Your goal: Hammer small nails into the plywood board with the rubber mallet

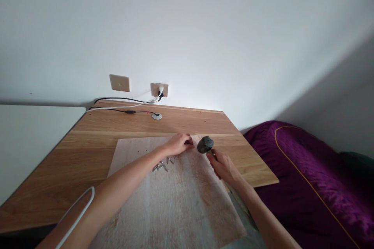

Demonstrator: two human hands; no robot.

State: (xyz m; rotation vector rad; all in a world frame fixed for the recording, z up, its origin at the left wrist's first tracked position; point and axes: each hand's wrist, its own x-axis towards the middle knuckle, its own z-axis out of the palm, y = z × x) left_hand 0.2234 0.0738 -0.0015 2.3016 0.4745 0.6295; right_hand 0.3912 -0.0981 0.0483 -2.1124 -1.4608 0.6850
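A pale plywood sheet (175, 198) lies on a wooden desk (87, 140). My left hand (179, 144) rests near the sheet's far edge with its fingertips pinched together, probably on a small nail that is too small to make out. My right hand (223, 166) is wrapped round the handle of a hammer (205, 144), whose dark round head hangs just right of my left fingertips, slightly above the sheet. Several loose nails (162, 165) lie on the sheet beside my left wrist.
A white cable (76, 214) loops over the desk's near left corner. White and black cables (122, 106) run along the back edge to a wall socket (159, 90). A purple bedcover (309, 171) lies to the right, a white surface (32, 132) to the left.
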